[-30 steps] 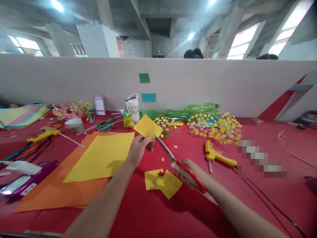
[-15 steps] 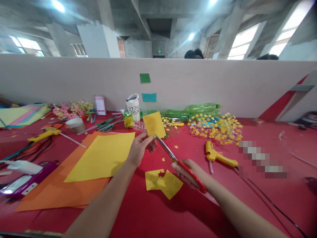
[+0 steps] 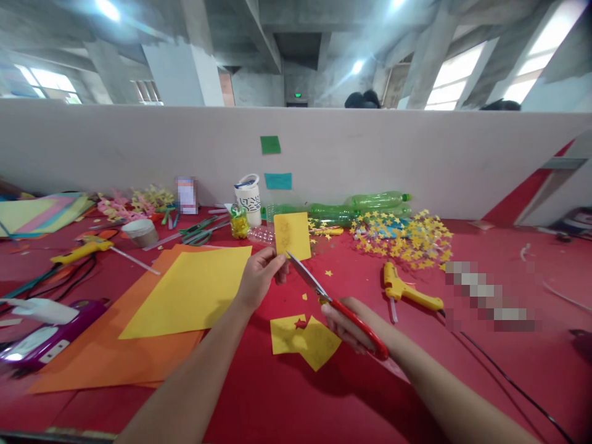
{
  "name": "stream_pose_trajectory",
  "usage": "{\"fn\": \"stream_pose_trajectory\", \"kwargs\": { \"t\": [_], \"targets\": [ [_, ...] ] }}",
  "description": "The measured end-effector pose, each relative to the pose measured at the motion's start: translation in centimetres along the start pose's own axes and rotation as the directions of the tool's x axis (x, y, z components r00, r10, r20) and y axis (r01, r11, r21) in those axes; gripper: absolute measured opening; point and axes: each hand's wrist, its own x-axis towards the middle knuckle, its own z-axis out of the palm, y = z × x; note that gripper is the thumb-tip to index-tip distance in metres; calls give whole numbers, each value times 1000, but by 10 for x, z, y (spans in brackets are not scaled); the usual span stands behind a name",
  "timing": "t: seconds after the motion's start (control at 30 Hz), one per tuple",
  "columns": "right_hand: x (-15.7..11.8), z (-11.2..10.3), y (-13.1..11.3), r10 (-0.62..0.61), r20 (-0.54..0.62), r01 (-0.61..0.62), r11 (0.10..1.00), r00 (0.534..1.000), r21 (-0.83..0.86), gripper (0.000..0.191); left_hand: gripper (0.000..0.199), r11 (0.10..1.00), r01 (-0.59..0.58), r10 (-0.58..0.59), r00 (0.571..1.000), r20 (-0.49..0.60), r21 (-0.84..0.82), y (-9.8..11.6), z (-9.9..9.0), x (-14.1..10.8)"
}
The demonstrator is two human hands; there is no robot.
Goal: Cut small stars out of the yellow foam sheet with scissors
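Yellow paper [image 3: 293, 237], pinched in my left hand [image 3: 259, 274] above the bench [image 3: 277, 407], has turned from diamond to upright on my feed; I judge that sets a new edge toward the scissors [image 3: 318, 287] gripped in my right hand [image 3: 367, 315].

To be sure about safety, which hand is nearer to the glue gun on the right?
Right. The right hand, holding the red-handled scissors, is left of the glue gun and slightly nearer the camera; the left hand, pinching a yellow paper square, is farther left.
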Motion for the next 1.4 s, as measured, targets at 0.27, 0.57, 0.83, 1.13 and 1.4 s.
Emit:
{"fn": "stream_pose_trajectory", "kwargs": {
  "t": [0.27, 0.57, 0.83, 1.13, 1.4],
  "targets": [
    [0, -2, 0, 7, 13, -8, 1000, 1000, 19, 47, 18, 1000, 7, -7, 1000, 10, 9, 1, -1, 0],
    [-2, -3, -4, 35, -12, -36, 999, 999, -40, 47, 21, 1000, 25, -25, 1000, 19, 9, 4, -3, 0],
    [-2, -2, -4, 25, -16, -25, 998, 1000, -58, 46, 19, 999, 40, -40, 999, 12, -9, 1, -5, 1],
    [-1, -4, 0, 17, 10, -17, 999, 1000, -28, 46, 20, 998, 57, -57, 998, 13, -9, 2, -5, 1],
    [-4, -4, -15, 18, -1, -18, 999, 1000, 43, 38, 17, 1000, 22, -22, 1000, 14, -21, 3, -3, 0]
  ]
}}
